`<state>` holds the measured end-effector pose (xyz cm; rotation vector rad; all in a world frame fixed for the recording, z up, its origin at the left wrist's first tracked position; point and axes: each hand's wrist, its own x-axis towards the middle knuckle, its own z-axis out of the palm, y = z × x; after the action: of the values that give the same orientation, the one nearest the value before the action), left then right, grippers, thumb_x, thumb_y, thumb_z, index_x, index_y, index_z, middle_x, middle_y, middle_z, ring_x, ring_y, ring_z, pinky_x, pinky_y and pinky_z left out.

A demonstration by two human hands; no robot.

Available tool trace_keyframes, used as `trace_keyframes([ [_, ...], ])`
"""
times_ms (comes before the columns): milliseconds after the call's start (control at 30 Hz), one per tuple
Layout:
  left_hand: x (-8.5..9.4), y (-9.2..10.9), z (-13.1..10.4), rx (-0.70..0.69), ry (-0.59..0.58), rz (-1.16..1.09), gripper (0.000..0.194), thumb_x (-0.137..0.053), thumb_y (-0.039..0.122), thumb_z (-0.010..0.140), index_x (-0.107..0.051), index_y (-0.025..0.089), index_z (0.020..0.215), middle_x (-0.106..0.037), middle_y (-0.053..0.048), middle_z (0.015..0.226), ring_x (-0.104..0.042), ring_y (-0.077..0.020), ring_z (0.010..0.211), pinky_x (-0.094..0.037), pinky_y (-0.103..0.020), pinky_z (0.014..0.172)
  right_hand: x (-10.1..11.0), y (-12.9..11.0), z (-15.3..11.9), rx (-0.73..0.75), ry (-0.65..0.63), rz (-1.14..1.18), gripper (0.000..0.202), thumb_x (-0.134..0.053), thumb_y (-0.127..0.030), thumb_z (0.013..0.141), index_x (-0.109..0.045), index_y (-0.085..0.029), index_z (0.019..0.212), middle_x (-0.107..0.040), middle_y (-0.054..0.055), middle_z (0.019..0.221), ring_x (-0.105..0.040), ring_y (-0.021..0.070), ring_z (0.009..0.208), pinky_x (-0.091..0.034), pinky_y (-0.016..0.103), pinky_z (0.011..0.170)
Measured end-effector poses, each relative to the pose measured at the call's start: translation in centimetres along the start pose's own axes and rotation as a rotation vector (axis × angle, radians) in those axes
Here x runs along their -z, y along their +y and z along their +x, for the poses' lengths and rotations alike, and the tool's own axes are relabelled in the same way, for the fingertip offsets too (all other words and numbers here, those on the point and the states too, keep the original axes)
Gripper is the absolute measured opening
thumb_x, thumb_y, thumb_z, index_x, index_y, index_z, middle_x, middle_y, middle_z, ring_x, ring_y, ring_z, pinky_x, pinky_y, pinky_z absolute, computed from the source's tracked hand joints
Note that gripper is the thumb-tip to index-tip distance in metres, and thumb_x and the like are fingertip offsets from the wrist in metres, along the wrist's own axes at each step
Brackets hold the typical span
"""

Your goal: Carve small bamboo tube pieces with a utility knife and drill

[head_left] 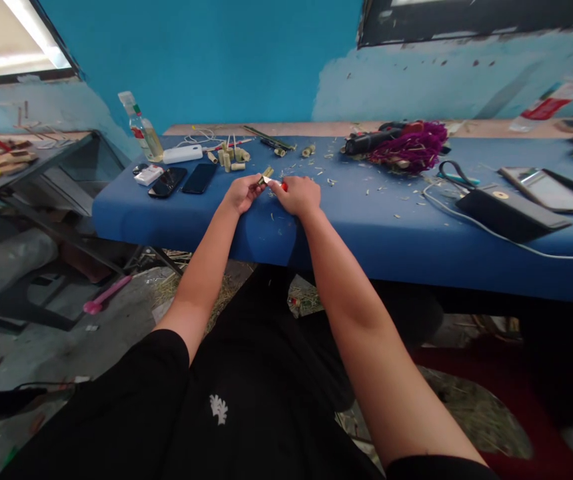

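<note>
Near the front edge of the blue table, my left hand pinches a short greenish-tan piece, which looks like bamboo or cane. My right hand is closed round the red handle of a small knife. The pale blade touches or lies right against the piece, between the two hands. Several short cut pieces stand and lie together behind my left hand. Light shavings are scattered to the right of my right hand.
Two phones, a white power bank and a bottle are at the left. A purple fibre bundle lies at the back right. Further right are a black case, a white cable and a tablet-like object.
</note>
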<state>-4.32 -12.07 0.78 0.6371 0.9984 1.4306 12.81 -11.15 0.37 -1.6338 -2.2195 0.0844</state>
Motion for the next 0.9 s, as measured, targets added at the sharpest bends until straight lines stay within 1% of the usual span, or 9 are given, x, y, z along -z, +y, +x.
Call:
trace_keyframes([
  [133, 0.3, 0.5, -0.2, 0.033, -0.035, 0.003, 0.034, -0.06, 0.007, 0.109, -0.07, 0.013, 0.077, -0.071, -0.004, 0.07, -0.058, -0.0061, 0.055, -0.049, -0.016, 0.06, -0.1, 0.2, 0.5, 0.003, 0.021, 0.032, 0.07, -0.038, -0.075, 0.111, -0.084, -0.022, 0.113, -0.083, 0.019, 0.116, -0.075, 0.0355, 0.106, -0.051, 0.042, 0.087],
  [200, 0.4, 0.8, -0.6, 0.072, -0.066, 0.007, 0.032, -0.058, 0.007, 0.109, -0.072, 0.012, 0.081, -0.073, -0.007, 0.073, -0.059, -0.006, 0.055, -0.046, -0.015, 0.056, 0.0, 0.4, 0.9, -0.071, 0.056, 0.07, 0.071, -0.037, -0.075, 0.112, -0.084, -0.021, 0.115, -0.083, 0.02, 0.117, -0.075, 0.0359, 0.107, -0.052, 0.043, 0.089],
  [267, 0.5, 1.0, -1.2, 0.103, -0.094, 0.016, 0.031, -0.056, 0.007, 0.11, -0.074, 0.01, 0.084, -0.074, -0.009, 0.075, -0.059, -0.006, 0.054, -0.045, -0.015, 0.055, 0.1, 0.6, 1.4, -0.19, 0.092, 0.108, 0.074, -0.034, -0.075, 0.113, -0.084, -0.02, 0.118, -0.082, 0.022, 0.118, -0.075, 0.037, 0.109, -0.052, 0.044, 0.09],
  [367, 0.3, 1.2, -1.8, 0.091, -0.072, -0.011, 0.035, -0.053, 0.008, 0.112, -0.073, 0.008, 0.084, -0.074, -0.01, 0.074, -0.06, -0.0055, 0.056, -0.046, -0.013, 0.057, 0.2, 0.8, 1.5, -0.282, 0.122, 0.122, 0.076, -0.032, -0.074, 0.113, -0.083, -0.019, 0.12, -0.082, 0.023, 0.119, -0.075, 0.0387, 0.11, -0.051, 0.045, 0.09],
  [467, -0.1, 1.0, -1.8, 0.063, -0.028, -0.052, 0.033, -0.054, 0.008, 0.112, -0.073, 0.009, 0.085, -0.075, -0.009, 0.076, -0.064, -0.0069, 0.061, -0.053, -0.014, 0.065, 0.2, 0.6, 0.8, -0.177, 0.138, 0.092, 0.074, -0.029, -0.072, 0.114, -0.082, -0.02, 0.118, -0.082, 0.021, 0.117, -0.075, 0.0373, 0.109, -0.05, 0.042, 0.089],
  [533, -0.3, 0.9, -1.6, 0.053, -0.016, -0.061, 0.032, -0.055, 0.006, 0.11, -0.073, 0.01, 0.085, -0.075, -0.008, 0.076, -0.067, -0.0082, 0.064, -0.055, -0.016, 0.07, 0.1, 0.4, 0.2, -0.06, 0.112, 0.053, 0.072, -0.031, -0.072, 0.114, -0.082, -0.021, 0.119, -0.083, 0.02, 0.117, -0.075, 0.0359, 0.108, -0.05, 0.041, 0.088],
  [600, -0.4, 0.7, -1.4, 0.052, -0.01, -0.058, 0.032, -0.055, 0.005, 0.109, -0.073, 0.012, 0.083, -0.074, -0.006, 0.073, -0.067, -0.0085, 0.064, -0.056, -0.016, 0.07, 0.1, 0.1, -0.2, 0.015, 0.062, 0.016, 0.071, -0.033, -0.072, 0.113, -0.082, -0.021, 0.12, -0.083, 0.02, 0.119, -0.075, 0.035, 0.106, -0.05, 0.04, 0.087],
  [733, -0.3, 0.7, -1.4, 0.07, -0.019, -0.034, 0.032, -0.057, 0.004, 0.108, -0.071, 0.012, 0.081, -0.07, -0.004, 0.068, -0.062, -0.0075, 0.057, -0.051, -0.015, 0.061, 0.2, -0.1, -0.2, 0.034, -0.002, -0.009, 0.071, -0.034, -0.072, 0.113, -0.084, -0.022, 0.119, -0.083, 0.019, 0.119, -0.076, 0.0342, 0.105, -0.051, 0.04, 0.086],
  [900, -0.2, 1.0, -1.5, 0.074, -0.034, -0.019, 0.03, -0.058, 0.004, 0.107, -0.072, 0.012, 0.081, -0.072, -0.005, 0.07, -0.059, -0.0059, 0.054, -0.048, -0.014, 0.058, 0.5, -0.3, 0.0, 0.017, 0.038, -0.014, 0.071, -0.037, -0.074, 0.112, -0.085, -0.021, 0.12, -0.084, 0.02, 0.118, -0.077, 0.0357, 0.106, -0.052, 0.041, 0.087],
])
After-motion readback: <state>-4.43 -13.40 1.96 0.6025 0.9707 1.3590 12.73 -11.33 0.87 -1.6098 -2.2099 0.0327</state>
